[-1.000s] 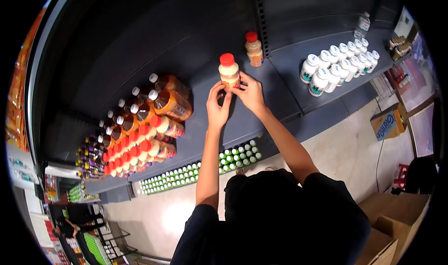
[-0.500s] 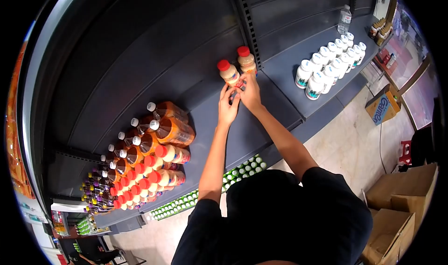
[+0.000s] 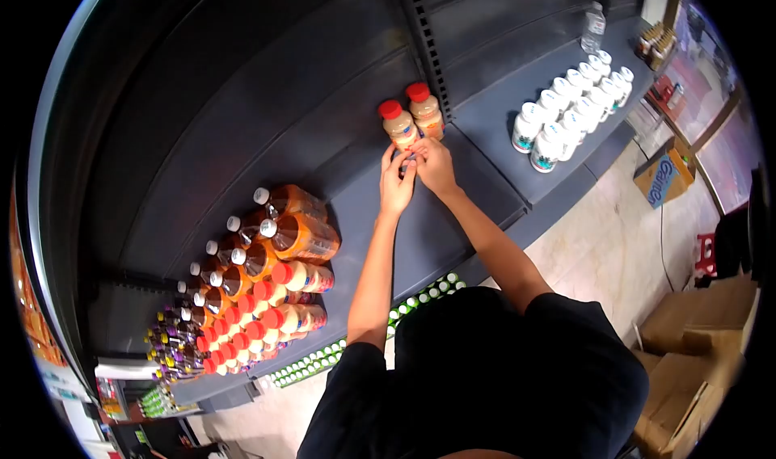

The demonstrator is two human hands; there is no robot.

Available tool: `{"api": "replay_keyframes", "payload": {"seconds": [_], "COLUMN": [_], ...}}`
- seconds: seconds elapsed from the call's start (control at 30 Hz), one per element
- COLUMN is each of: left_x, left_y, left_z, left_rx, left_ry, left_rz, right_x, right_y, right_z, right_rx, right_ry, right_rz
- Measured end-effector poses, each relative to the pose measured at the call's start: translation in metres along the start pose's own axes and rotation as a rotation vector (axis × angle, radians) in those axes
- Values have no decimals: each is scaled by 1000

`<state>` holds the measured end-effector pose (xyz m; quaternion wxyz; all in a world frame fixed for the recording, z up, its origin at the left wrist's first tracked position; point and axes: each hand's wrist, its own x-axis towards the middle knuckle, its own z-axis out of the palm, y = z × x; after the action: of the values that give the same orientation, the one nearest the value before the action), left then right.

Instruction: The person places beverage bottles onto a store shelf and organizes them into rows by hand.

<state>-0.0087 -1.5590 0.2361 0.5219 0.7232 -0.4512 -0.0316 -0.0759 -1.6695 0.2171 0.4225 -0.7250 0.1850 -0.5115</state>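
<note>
Two red-capped bottles of pale drink stand side by side near the back of the dark shelf. The left bottle has the fingers of both my hands around its lower part. My left hand is closed on it from the front left. From the right, my right hand grips low on the same bottle, its fingers bent, just in front of the other bottle. The base of the held bottle is hidden behind my fingers.
Orange drink bottles and rows of red-capped bottles stand at the left. White bottles and a clear bottle occupy the right shelf section. Green packs with white caps lie lower down. Cardboard boxes are at the lower right.
Both hands have carried the held bottle back to a place beside the other red-capped bottle. The camera view has shifted. Over the last half second the hands have barely moved.
</note>
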Motion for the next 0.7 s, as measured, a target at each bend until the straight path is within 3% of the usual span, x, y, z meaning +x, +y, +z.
{"api": "replay_keyframes", "payload": {"seconds": [0.17,0.27,0.4,0.63,0.7], "left_x": [-8,-24,-50,-123,-159], "left_y": [8,29,73,130,130], "left_z": [-7,-16,-29,-19,-10], "left_rx": [-92,147,71,-127,-121], "left_ry": [111,159,199,511,501], "left_rz": [2,170,129,-52,-134], "right_x": [2,0,3,4,9], "right_y": [12,2,-7,-13,-9], "right_z": [5,3,-3,-8,-10], "right_rx": [-84,101,147,187,185], "right_ry": [-6,42,7,-81,-87], "right_rz": [-27,54,171,157,166]}}
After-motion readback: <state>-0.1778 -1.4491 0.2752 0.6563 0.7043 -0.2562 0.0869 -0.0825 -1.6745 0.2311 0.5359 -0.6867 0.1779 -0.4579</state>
